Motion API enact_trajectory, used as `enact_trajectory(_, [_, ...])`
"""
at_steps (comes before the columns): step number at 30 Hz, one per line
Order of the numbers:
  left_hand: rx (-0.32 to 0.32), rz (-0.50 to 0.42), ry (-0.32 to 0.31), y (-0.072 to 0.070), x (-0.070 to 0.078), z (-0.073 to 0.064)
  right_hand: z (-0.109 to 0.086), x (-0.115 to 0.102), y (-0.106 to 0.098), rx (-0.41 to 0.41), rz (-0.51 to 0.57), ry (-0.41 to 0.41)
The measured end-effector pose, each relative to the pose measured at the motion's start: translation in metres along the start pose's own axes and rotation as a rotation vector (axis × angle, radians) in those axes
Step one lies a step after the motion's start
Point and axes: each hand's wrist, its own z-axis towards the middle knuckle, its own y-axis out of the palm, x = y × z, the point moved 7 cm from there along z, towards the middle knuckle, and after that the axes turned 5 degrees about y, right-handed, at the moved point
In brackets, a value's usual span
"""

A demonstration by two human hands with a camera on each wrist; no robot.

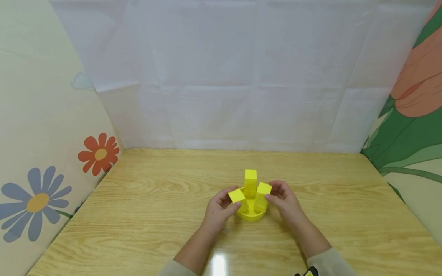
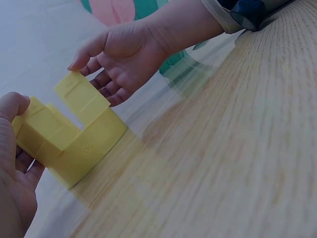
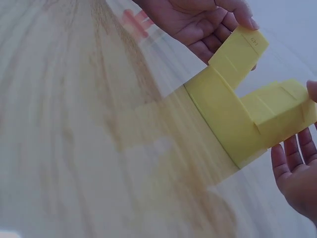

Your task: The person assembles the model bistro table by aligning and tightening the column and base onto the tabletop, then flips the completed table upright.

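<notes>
A round, shallow yellow plastic holder [image 1: 251, 217] stands on the table, with three square upright blocks rising from its rim. My left hand [image 1: 216, 211] pinches the left block [image 1: 237, 196] between thumb and fingers. On the other side, my right hand [image 1: 288, 205] holds the right block [image 1: 263, 189] the same way, its thumb on the near face. The back block [image 1: 250, 178] stands untouched between them. Both gripped blocks lean outward in the left wrist view, where the holder's side wall [image 2: 91, 148] shows low on the wood.
The wood-grain table [image 1: 138, 214] reaches back to a creased white sheet [image 1: 207, 76]. Flower-printed cloth [image 1: 34, 115] hangs at the left, and more printed cloth [image 1: 411, 153] at the right. A dark band [image 1: 312, 271] sits at my right wrist.
</notes>
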Motion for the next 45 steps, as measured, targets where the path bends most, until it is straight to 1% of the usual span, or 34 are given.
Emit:
enact_trajectory(9, [-0.002,-0.007,-0.002,0.000,-0.001,0.001,-0.002,0.003,0.000,-0.069,-0.040,0.028])
enact_trajectory(15, [0.001,-0.003,0.004,0.000,0.000,0.002,-0.002,0.003,0.001,-0.076,-0.043,0.030])
enact_trajectory(23, [-0.009,0.003,0.032,0.001,0.002,0.002,-0.002,0.003,0.000,-0.080,-0.003,0.013])
enact_trajectory(30, [-0.001,-0.026,0.027,0.001,0.002,0.003,-0.011,0.001,-0.003,-0.116,0.074,-0.016])
enact_trajectory(35, [0.000,-0.021,0.020,0.001,0.002,0.003,-0.017,-0.001,-0.006,-0.142,0.094,-0.060])
enact_trajectory(42, [0.006,-0.014,0.014,0.000,0.001,0.002,-0.020,0.002,-0.010,-0.147,0.018,-0.079])
enact_trajectory(45, [0.010,-0.012,-0.001,0.000,0.000,0.002,-0.020,0.002,-0.008,-0.184,-0.015,-0.091])
